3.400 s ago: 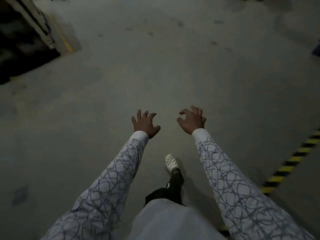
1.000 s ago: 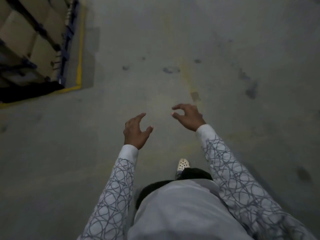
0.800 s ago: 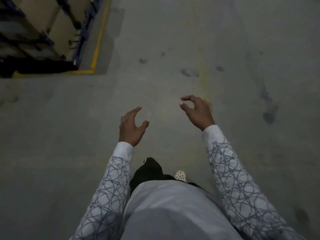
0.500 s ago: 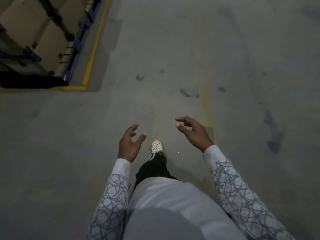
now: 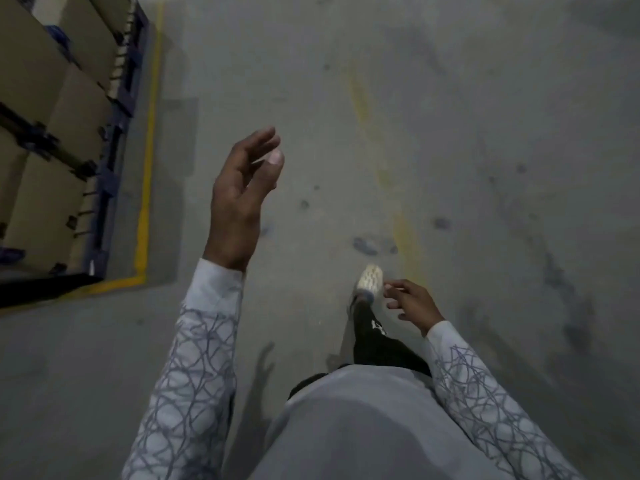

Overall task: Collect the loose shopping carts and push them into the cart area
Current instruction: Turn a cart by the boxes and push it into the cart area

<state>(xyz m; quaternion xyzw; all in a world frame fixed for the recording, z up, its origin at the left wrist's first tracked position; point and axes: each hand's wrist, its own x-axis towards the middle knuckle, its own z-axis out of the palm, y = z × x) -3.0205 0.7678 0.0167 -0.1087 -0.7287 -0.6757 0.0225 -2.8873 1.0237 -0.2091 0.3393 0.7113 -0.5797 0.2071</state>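
Note:
No shopping cart is in view. My left hand (image 5: 242, 199) is raised close to the camera, fingers loosely curved and apart, holding nothing. My right hand (image 5: 410, 303) hangs lower at the right, near my white shoe (image 5: 370, 278), fingers curled but apart and empty. Both arms wear white sleeves with a grey scribble pattern. Below them I see my grey shirt and a dark trouser leg stepping forward.
Grey stained concrete floor (image 5: 485, 150) spreads ahead and to the right, with a faded yellow streak (image 5: 401, 230). At the left, cardboard boxes (image 5: 45, 140) sit on a blue pallet rack (image 5: 110, 157), bordered by a yellow floor line (image 5: 147, 161).
My left hand has risen much closer to the camera while my right hand has dropped lower. The rack at the left has come nearer as I walk, and my right foot has stepped forward.

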